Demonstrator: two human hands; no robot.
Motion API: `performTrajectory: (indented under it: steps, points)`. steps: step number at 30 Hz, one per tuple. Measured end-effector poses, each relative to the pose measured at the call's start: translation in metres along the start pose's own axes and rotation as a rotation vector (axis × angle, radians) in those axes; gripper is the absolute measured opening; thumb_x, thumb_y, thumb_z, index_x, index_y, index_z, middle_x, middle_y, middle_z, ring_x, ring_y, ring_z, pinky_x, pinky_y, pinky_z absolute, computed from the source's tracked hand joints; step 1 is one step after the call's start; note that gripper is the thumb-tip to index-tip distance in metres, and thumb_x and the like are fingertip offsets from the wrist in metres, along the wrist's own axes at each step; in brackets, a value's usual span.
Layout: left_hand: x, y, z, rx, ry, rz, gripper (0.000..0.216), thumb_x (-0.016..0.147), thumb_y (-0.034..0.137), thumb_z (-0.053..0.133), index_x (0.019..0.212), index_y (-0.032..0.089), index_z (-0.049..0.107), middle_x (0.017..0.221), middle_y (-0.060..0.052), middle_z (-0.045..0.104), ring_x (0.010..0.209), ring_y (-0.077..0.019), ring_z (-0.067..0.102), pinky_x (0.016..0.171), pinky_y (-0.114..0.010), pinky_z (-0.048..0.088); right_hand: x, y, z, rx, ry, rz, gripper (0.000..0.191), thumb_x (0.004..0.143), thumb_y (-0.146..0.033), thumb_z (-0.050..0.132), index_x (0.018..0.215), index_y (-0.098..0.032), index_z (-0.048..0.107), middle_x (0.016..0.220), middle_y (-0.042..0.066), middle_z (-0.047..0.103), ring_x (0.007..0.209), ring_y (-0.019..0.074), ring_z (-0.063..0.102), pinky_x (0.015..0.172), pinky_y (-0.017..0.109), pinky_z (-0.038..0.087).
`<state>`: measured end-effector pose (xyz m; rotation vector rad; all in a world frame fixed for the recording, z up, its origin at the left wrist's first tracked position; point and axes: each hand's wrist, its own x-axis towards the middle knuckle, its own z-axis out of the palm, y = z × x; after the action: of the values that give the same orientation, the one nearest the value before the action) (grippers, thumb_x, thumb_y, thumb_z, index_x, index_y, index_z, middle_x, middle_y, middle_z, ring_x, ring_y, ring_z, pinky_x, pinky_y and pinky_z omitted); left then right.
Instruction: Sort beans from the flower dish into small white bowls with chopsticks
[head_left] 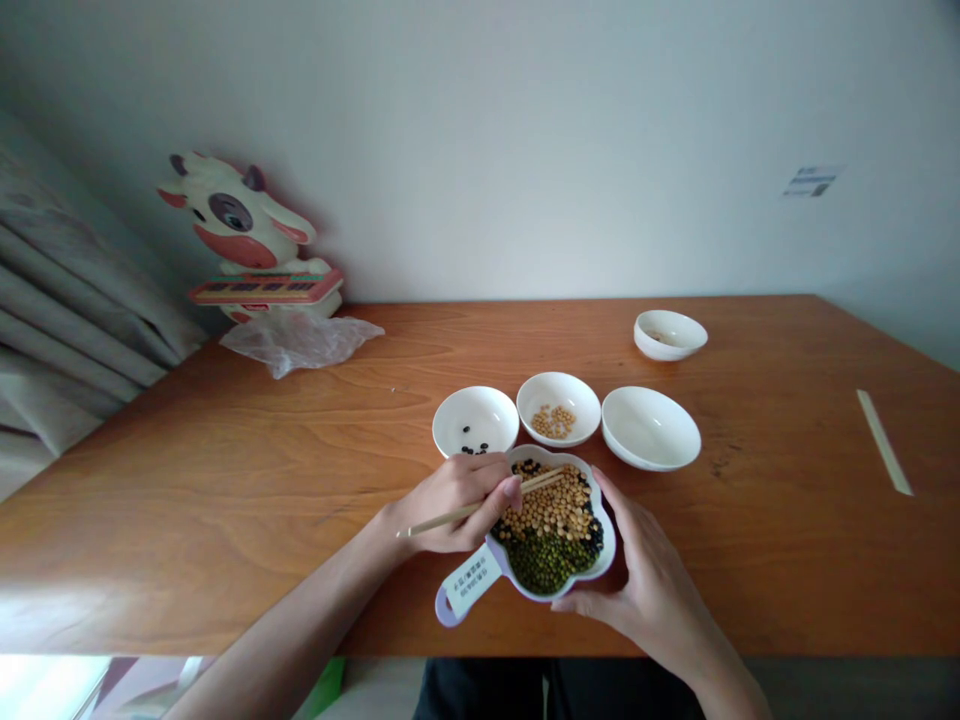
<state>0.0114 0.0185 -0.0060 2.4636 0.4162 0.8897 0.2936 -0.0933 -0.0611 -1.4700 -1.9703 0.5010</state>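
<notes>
Head view: chopsticks (pixel 450 516) at a handled dish (pixel 607 560) of sorted-colour beans

Head camera: the left hand (pixel 454 500) is closed around the wooden chopsticks, their tips at the soybeans (pixel 551 512) in the dish; whether a bean is pinched cannot be told. The right hand (pixel 649 565) grips the dish's right side, thumb at the lower rim and fingers at the upper. This petal-edged white dish is near the table's front edge, holding soybeans, mung beans (pixel 547 562) and black beans (pixel 596 535). A white label (pixel 474 580) on its lilac handle carries two lines of dark characters, upside down and too small to read surely.

Just beyond, three white bowls form a row: the left bowl (pixel 476 405) with a few black beans, the middle bowl (pixel 559 388) with soybeans, and the right bowl (pixel 651 430). Another white bowl (pixel 670 335) sits farther back on the wooden table (pixel 262 480).

A cow-shaped toy keyboard (pixel 262 290) bears a small red badge, illegible, beside a crumpled clear plastic bag (pixel 300 342). The wall notice (pixel 814 181) shows blurred lines and a dark square; its wording cannot be read.
</notes>
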Motion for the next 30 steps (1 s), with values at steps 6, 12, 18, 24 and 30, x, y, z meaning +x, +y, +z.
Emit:
performTrajectory:
  steps: [6,12,18,24,30]
  points:
    - [0.0007,0.0009,-0.0032,-0.008,0.011,0.016,0.038,0.118,0.025,0.034,0.096,0.019,0.064,0.080,-0.004,0.065,0.074,-0.0167,0.063,0.071,-0.029,0.052,-0.0004,0.0005,0.0004,0.006,0.010,-0.022,0.129,0.074,-0.067,0.094,0.175,-0.032,0.022,0.170,0.019,0.052,0.150,0.0463,0.058,0.118,0.067,0.054]
    - [-0.0014,0.0032,-0.0076,-0.077,0.012,-0.054,0.042,0.119,0.028,0.036,0.094,0.018,0.068,0.080,-0.004,0.065,0.074,-0.0161,0.062,0.071,-0.029,0.051,0.0018,-0.0003,0.0007,0.017,0.023,-0.019,0.128,0.073,-0.065,0.095,0.175,-0.031,0.026,0.169,0.018,0.054,0.150,0.0460,0.058,0.119,0.066,0.054]
    - [-0.0025,0.0026,-0.0057,-0.111,-0.009,-0.089,0.042,0.119,0.030,0.036,0.094,0.017,0.068,0.081,-0.004,0.065,0.076,-0.0166,0.061,0.074,-0.030,0.050,0.0016,-0.0012,-0.0017,0.016,-0.003,-0.010,0.128,0.073,-0.066,0.095,0.175,-0.032,0.025,0.170,0.016,0.053,0.152,0.0441,0.057,0.121,0.064,0.054]
    - [-0.0009,0.0048,-0.0073,-0.116,-0.020,-0.125,0.046,0.120,0.034,0.035,0.093,0.017,0.068,0.082,-0.004,0.065,0.076,-0.0163,0.061,0.073,-0.030,0.049,0.0003,-0.0014,-0.0022,-0.001,-0.010,-0.017,0.127,0.075,-0.068,0.093,0.175,-0.033,0.022,0.173,0.016,0.050,0.153,0.0430,0.055,0.123,0.064,0.052]
    - [-0.0029,0.0056,-0.0095,-0.118,-0.050,-0.230,0.050,0.120,0.038,0.031,0.094,0.018,0.069,0.087,-0.005,0.066,0.077,-0.0160,0.061,0.076,-0.031,0.050,0.0015,0.0002,0.0002,0.003,-0.008,-0.009,0.128,0.073,-0.069,0.093,0.174,-0.033,0.023,0.172,0.016,0.050,0.152,0.0436,0.056,0.122,0.065,0.052]
